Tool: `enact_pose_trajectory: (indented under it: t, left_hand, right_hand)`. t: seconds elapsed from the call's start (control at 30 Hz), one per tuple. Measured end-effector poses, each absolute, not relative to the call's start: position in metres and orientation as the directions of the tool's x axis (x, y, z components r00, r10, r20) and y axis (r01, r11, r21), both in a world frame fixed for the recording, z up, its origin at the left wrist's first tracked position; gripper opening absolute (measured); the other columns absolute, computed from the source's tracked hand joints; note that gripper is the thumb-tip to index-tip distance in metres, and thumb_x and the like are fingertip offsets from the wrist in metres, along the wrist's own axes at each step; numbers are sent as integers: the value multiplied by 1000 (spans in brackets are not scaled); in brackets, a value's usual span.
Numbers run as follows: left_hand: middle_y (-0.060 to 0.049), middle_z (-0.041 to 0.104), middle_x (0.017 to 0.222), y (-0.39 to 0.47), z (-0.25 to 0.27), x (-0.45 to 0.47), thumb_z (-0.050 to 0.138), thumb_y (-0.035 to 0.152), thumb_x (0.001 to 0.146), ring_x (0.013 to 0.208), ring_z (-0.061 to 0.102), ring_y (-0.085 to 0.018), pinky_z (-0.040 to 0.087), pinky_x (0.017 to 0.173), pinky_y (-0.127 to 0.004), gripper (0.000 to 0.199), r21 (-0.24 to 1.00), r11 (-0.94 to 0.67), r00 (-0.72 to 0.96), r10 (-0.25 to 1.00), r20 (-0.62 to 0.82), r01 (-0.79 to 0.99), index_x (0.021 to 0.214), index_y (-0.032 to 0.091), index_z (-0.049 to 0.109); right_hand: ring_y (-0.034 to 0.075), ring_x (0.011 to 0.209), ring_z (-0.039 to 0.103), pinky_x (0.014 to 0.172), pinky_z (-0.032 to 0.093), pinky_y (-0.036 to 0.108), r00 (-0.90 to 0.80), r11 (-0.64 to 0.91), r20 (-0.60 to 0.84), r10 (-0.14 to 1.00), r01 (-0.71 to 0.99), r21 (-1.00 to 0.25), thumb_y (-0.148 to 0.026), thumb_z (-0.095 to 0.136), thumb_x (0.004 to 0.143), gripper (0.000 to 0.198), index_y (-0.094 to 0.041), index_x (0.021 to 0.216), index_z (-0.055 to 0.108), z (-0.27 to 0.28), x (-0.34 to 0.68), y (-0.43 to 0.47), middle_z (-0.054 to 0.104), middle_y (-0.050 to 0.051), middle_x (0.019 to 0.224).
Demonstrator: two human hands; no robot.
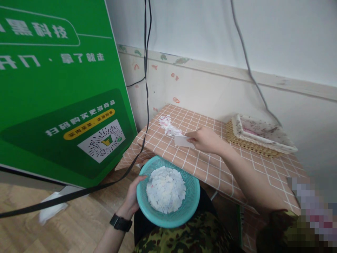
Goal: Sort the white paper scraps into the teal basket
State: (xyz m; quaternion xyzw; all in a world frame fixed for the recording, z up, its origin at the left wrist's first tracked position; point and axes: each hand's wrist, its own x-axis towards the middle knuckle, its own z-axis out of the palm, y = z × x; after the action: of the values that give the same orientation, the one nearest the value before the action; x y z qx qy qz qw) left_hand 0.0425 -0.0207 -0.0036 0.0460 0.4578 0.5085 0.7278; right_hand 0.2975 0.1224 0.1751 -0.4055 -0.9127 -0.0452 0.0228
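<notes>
My left hand (133, 195) grips the left rim of a turquoise plastic basket (193, 200), its thumb over the edge and the other fingers hidden beneath. A heap of small white paper scraps (165, 189) fills the middle of the basket, which sits over my lap below the table edge. Between the thumb and fingers of my right hand (206, 140) is a flat white card (183, 141), held low over the tablecloth. Right beside the card's far edge lies a strip of loose white and pinkish paper scraps (172, 131).
A brown checked tablecloth (210, 167) covers the table against the wall. A lined wicker basket (252, 146) stands at its right. Black cables (146, 91) hang in front of the table's left end. A large green cabinet (60, 84) stands at left, with a white item (54, 211) on the wooden floor.
</notes>
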Motion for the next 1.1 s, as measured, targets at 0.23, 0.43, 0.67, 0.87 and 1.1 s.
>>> enact_pose_trajectory:
  t: [0.23,0.43,0.67,0.87,1.1]
  left_hand:
    - [-9,75,71,-20,-8,42,63,22,74,66,69,-24,54,70,-36,14,542,475,71,794,-604,-693,78,12,71]
    - [-7,75,69,-20,-10,41,64,22,73,63,68,-22,54,68,-35,11,524,469,60,782,-620,-711,76,13,70]
    - [-6,74,67,-21,-7,42,63,20,73,61,68,-21,54,67,-34,10,520,481,62,773,-632,-705,74,13,70]
    - [-7,75,68,-20,-6,43,62,20,74,62,69,-22,55,67,-34,12,534,485,61,777,-627,-693,76,12,70]
    - [-8,75,70,-21,-6,42,61,21,74,64,69,-23,55,66,-36,14,541,483,57,780,-623,-689,78,11,71]
  right_hand:
    - [14,56,48,54,24,29,-658,659,113,744,751,35,-24,41,85,26,-21,91,66,174,304,123,61,4,65]
    - [13,57,48,55,26,28,-704,707,69,707,707,-27,-22,42,85,24,-19,83,66,176,313,122,60,4,64]
    - [13,57,51,56,26,28,-698,704,123,705,711,-1,-22,43,86,29,-21,98,69,174,314,129,64,4,66]
    - [13,61,55,55,27,27,-729,735,96,677,677,-38,-21,48,85,30,-25,105,70,173,316,138,70,3,76]
    - [14,67,59,57,31,26,-756,764,112,645,639,-86,-18,50,83,33,-28,106,70,177,321,144,72,3,85]
